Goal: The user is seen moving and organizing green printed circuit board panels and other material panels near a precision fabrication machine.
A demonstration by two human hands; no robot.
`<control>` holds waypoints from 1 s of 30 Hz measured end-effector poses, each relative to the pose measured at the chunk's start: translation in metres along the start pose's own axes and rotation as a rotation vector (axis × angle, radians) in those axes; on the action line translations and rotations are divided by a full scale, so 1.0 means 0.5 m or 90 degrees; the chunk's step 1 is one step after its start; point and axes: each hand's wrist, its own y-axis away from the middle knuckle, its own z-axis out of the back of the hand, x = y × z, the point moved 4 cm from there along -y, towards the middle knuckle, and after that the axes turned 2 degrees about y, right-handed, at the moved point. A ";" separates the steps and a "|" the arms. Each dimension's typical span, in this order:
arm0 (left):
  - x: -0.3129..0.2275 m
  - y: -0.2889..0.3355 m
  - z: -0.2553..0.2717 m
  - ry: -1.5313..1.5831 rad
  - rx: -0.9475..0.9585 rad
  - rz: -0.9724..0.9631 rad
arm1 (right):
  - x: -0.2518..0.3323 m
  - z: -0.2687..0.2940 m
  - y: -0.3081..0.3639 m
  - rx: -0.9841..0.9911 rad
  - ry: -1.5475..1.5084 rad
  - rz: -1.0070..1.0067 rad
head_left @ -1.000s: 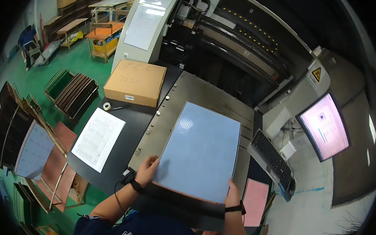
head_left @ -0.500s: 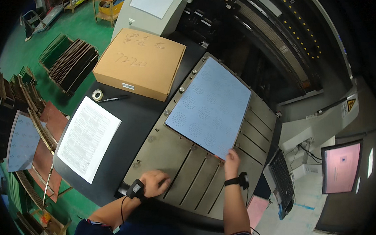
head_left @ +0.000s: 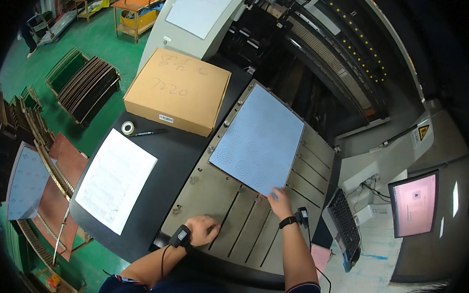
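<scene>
A light-blue sheet (head_left: 260, 140) with round clusters of small dots lies flat on the slotted metal bed (head_left: 205, 196). At its near right corner is my right hand (head_left: 280, 202), fingers closed on the sheet's edge; the fingertips are partly hidden. My left hand (head_left: 203, 230) rests on the front left of the bed, away from the sheet. Its fingers are loosely curled, a gap shows beside the thumb, and nothing is held. Both wrists wear black straps with small devices.
Left of the bed, a black surface bears a cardboard box (head_left: 178, 93), printed paper (head_left: 117, 179), a tape roll (head_left: 128, 128) and a pen (head_left: 149, 133). To the right are a keyboard (head_left: 345, 228) and a monitor (head_left: 415, 203). Dark machinery (head_left: 330, 51) stands behind the bed.
My right hand has shifted slightly left at the sheet's near corner. My left hand remains on the bed, its fingers curled a little more. The whole view has shifted somewhat.
</scene>
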 end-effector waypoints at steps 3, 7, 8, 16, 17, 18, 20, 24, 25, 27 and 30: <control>0.016 0.008 0.005 -0.020 -0.012 0.005 | 0.040 -0.012 0.023 0.025 0.001 -0.077; 0.000 0.002 0.001 -0.026 0.014 0.011 | 0.085 -0.058 0.068 -0.001 0.048 -0.029; -0.003 0.001 0.006 -0.028 0.013 0.017 | 0.092 -0.060 0.071 0.003 0.076 -0.043; 0.015 0.010 -0.007 -0.071 0.026 0.017 | 0.063 -0.045 0.055 0.158 0.078 -0.059; 0.013 0.009 -0.009 -0.067 0.032 0.012 | 0.056 -0.047 0.054 0.204 0.069 -0.093; 0.012 0.008 -0.010 -0.064 0.038 0.007 | 0.053 -0.042 0.053 0.200 0.069 -0.092; 0.011 0.013 -0.009 -0.077 0.028 0.005 | 0.054 -0.041 0.055 0.174 0.050 -0.093; -0.005 0.011 -0.005 -0.075 0.026 0.011 | 0.055 -0.026 0.060 0.097 0.083 -0.032; -0.003 0.013 -0.005 -0.075 0.026 0.010 | 0.054 -0.023 0.059 0.097 0.083 -0.032; 0.000 0.018 -0.006 -0.056 0.013 -0.013 | 0.052 -0.023 0.060 0.146 0.075 -0.047; 0.020 0.035 0.011 -0.079 0.008 0.002 | 0.139 0.001 0.055 0.281 0.030 -0.110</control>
